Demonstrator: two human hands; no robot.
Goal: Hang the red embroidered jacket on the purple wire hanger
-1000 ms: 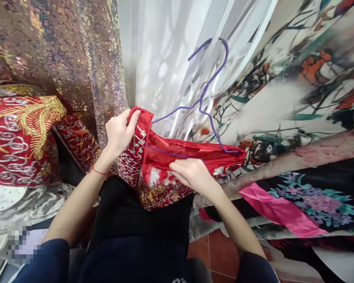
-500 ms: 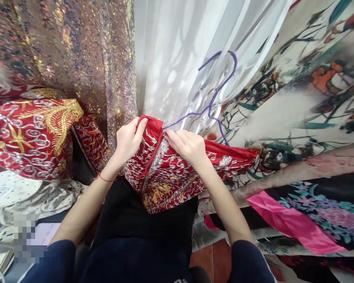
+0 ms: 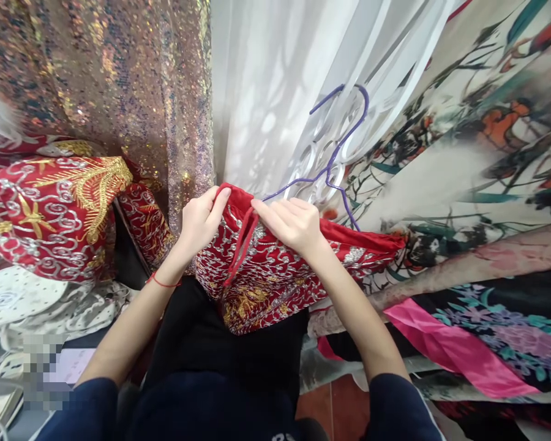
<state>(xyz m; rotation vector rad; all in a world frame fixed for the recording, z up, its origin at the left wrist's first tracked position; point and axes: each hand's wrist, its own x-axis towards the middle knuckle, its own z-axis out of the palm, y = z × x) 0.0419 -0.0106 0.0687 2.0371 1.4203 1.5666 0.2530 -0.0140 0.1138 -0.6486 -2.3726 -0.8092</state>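
A red garment [image 3: 266,282] with silver and gold embroidery hangs over a purple wire hanger [image 3: 335,156] in front of me. My left hand [image 3: 199,220] pinches the garment's top left edge. My right hand [image 3: 291,223] grips the fabric at the top middle, just below the hanger's arm, fingers closed on the cloth. The hanger's hook points up to the right, in front of a white sheer curtain [image 3: 275,79]. The lower part of the garment drapes over my black-clad lap.
A sequined shimmering cloth [image 3: 119,79] hangs at the upper left. Another red and gold embroidered piece [image 3: 50,208] lies at the left. Printed floral fabrics [image 3: 477,153] and a pink strip [image 3: 450,355] fill the right side. Red floor tiles [image 3: 335,398] show below.
My right hand rose from the garment's lower middle to its top edge by the hanger and pulled the embroidered side up over the red lining. The left hand kept its grip.
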